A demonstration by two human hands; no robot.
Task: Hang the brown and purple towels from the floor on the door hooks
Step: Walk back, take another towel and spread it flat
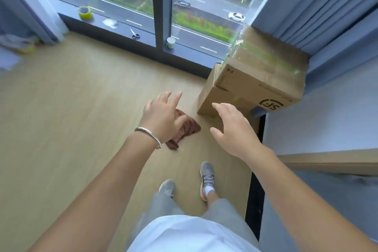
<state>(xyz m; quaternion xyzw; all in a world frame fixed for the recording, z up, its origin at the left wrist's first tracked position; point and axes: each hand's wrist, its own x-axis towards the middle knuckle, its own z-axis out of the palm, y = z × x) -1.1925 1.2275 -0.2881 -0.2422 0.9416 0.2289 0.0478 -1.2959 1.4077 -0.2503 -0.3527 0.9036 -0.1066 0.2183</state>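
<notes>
Brown towel (185, 129) lies crumpled on floor (81, 108), box (251, 88) at its 2 o'clock; both hands, left (161, 116) and right (231, 129), hover spread, empty; advise gathering one edge.

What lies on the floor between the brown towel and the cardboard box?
Nothing: in the head view, only bare floor separates the towel from the box.

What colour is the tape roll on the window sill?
Yellow-green tape roll, seen in the head view.
</notes>
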